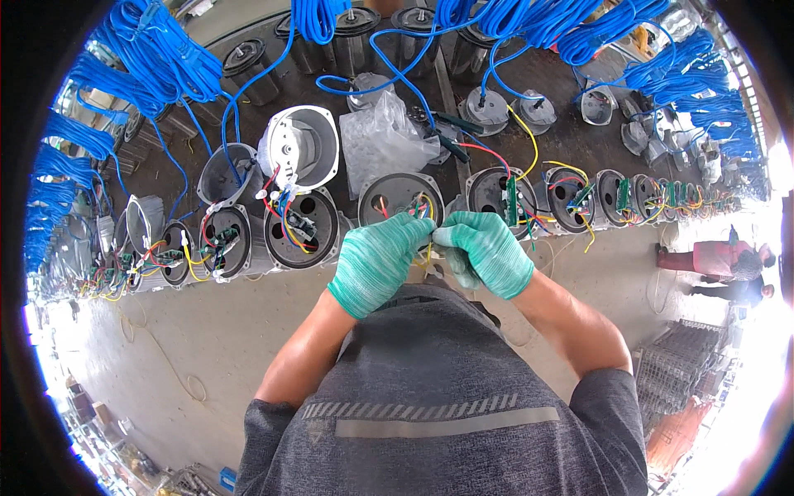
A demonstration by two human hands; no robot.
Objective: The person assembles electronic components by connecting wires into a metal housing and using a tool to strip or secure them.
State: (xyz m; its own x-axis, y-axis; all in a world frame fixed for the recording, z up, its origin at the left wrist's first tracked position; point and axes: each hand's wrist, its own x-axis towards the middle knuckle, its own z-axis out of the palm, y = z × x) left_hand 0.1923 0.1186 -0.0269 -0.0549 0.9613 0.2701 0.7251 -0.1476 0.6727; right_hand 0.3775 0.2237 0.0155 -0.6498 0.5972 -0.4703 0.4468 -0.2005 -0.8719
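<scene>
Both my hands wear green knit gloves and meet in front of a round, dark-faced motor housing (382, 193). My left hand (380, 255) is closed in a pinch at the housing's near rim, on thin wires (429, 203) that rise from inside it. Close against its fingertips, my right hand (486, 252) also pinches, thumb against forefinger, at those wires. The exact wire ends are hidden by the gloves. To the right, another housing (488, 194) holds a green circuit board (511, 202). On the left, a housing (277, 248) shows a board with red, blue and yellow wires.
A grey metal cover (325, 149) stands behind the left housing. Clear plastic bags (376, 136) lie beside it on the dark bench (281, 97). Coiled blue cables (153, 58) are stacked along the back and sides. More wired housings line the front edge. People (719, 260) are at far right.
</scene>
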